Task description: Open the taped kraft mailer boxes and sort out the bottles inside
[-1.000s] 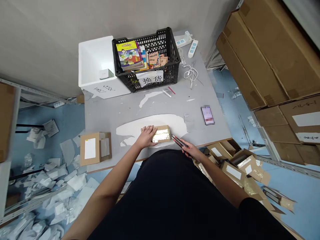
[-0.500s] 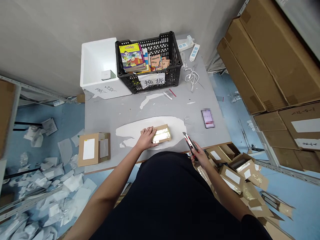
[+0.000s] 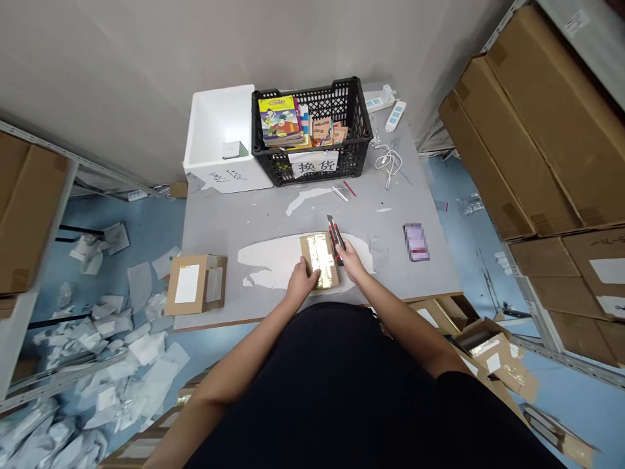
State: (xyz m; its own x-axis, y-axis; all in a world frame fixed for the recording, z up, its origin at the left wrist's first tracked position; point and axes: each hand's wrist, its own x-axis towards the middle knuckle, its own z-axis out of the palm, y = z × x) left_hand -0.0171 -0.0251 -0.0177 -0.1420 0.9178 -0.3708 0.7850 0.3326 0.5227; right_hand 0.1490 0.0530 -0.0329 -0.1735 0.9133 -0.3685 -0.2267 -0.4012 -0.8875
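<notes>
A small cardboard box (image 3: 319, 251) with shiny tape along its top lies on a white patch (image 3: 273, 253) of the grey table. My left hand (image 3: 303, 281) grips the box at its near left corner, thumb on the top. In my right hand (image 3: 349, 257) is a red and black utility knife (image 3: 334, 236), its blade pointing away from me. The knife is close along the box's right side; whether it touches the box I cannot tell.
A larger cardboard box (image 3: 195, 284) stands at the table's left. Behind are a white foam box (image 3: 195, 130) and a black crate (image 3: 364, 140) with books (image 3: 282, 120). A phone (image 3: 416, 242) lies at the right. Stacked cartons (image 3: 541, 143) flank the table; paper scraps (image 3: 141, 342) litter the floor.
The box has been turned so its long side runs away from me. My right hand has brought the knife left and forward to the box. My left hand has shifted to the near corner.
</notes>
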